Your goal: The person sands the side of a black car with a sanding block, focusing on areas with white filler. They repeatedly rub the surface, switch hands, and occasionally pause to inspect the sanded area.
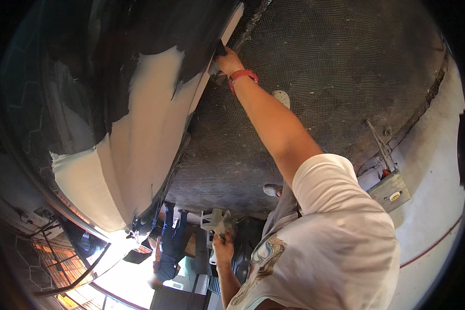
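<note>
The large curved car body panel, dark and glossy with a beige zone of ragged border (144,113), takes the left side of the view. As I judge, the surface work is approx. halfway: the beige shows in one wide area and along the lower edge, while the upper part and the far side remain dark. I can't tell if the dark is paint or film, so what is finished is not sure; the uneven border, prob., means some part is left.

The right hand (229,63), w/ a red band on the wrist (243,77), is at the panel's lower edge; its fingers are bent there next to smth. dark, but whether they grip it I can't tell. The left hand (222,249), well apart from the panel, has its fingers closed on a grey crumpled bundle (222,222), material unclear.

Below is the floor of dark mats w/ ribbed diamond pattern (336,72), w/ a pale perforated shoe (281,97) on it. To the right lies a grey flat-sided box (390,192) near the light concrete strip (429,170). In the bg., a co-worker in dark blue clothes (170,258) stands by strong daylight
</note>
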The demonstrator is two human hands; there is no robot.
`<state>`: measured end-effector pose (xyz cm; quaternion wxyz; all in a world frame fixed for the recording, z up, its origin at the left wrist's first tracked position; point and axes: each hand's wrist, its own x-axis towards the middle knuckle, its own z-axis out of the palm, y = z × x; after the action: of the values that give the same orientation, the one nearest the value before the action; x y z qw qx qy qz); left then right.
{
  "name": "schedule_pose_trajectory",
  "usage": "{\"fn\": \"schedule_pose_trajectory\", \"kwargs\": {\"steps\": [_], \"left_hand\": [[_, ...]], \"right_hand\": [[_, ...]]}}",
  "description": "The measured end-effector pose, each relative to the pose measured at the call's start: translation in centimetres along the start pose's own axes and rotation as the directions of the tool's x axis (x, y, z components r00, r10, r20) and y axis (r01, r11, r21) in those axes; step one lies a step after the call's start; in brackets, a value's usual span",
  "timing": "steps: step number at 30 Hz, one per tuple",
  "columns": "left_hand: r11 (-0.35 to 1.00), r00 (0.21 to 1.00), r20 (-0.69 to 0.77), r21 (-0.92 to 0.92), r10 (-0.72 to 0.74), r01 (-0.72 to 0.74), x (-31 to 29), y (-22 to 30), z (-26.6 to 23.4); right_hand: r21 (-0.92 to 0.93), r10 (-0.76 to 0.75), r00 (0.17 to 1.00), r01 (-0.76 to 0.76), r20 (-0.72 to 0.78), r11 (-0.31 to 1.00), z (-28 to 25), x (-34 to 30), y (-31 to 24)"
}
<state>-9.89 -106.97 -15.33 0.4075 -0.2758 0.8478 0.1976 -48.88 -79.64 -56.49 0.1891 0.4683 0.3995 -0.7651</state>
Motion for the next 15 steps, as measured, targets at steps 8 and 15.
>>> {"fn": "schedule_pose_trajectory", "kwargs": {"steps": [8,15], "left_hand": [[0.999,1.0,0.018,0.036,0.014,-0.014,0.0,-0.3,1.6],[1.0,1.0,0.002,-0.016,0.02,-0.02,0.1,-1.4,1.8]], "right_hand": [[-0.294,-0.435,0.894,0.389,-0.109,0.873,4.4,-11.3,1.7],[-0.154,-0.2,0.975,0.184,-0.097,0.971,1.8,-2.5,1.2]]}}
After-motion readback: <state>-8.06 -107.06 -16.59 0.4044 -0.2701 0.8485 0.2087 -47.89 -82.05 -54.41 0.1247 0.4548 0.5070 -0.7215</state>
